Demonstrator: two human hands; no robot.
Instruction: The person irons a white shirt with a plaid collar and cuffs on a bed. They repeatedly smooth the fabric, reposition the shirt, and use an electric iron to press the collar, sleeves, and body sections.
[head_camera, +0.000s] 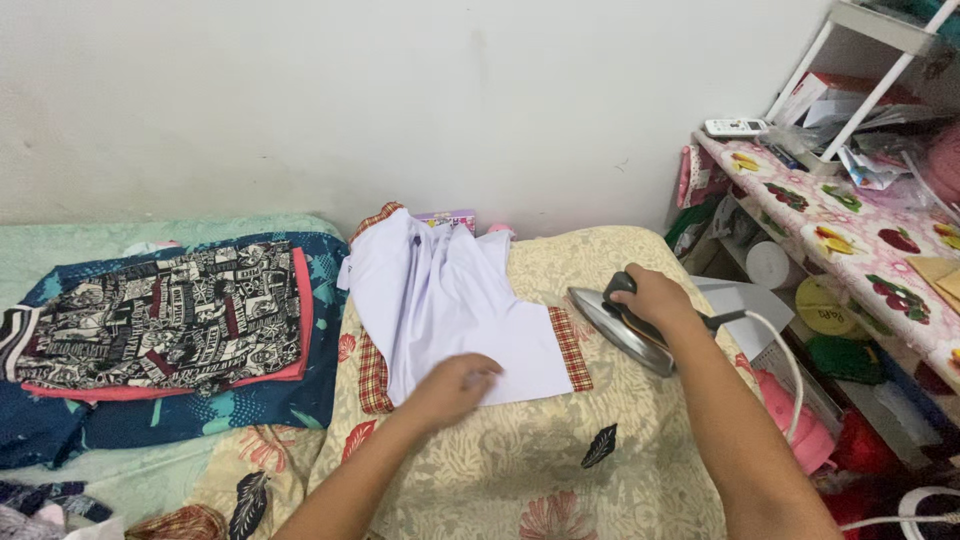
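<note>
A white garment (440, 300) with red plaid trim lies spread on a beige leaf-patterned cloth (560, 460). My left hand (452, 388) presses flat on the garment's near edge, fingers together, holding nothing. To the right, my right hand (655, 297) grips the black handle of a metal clothes iron (615, 325). The iron rests on the beige cloth just right of the garment's plaid-edged sleeve, apart from it. Its white cord (790, 360) trails off to the right.
A folded black-and-white patterned garment with pink edging (165, 320) lies on blue cloth at the left. A shelf with a fruit-print cover (860, 235), a remote and papers stands at the right. Pink and red items sit low at the right. A white wall is behind.
</note>
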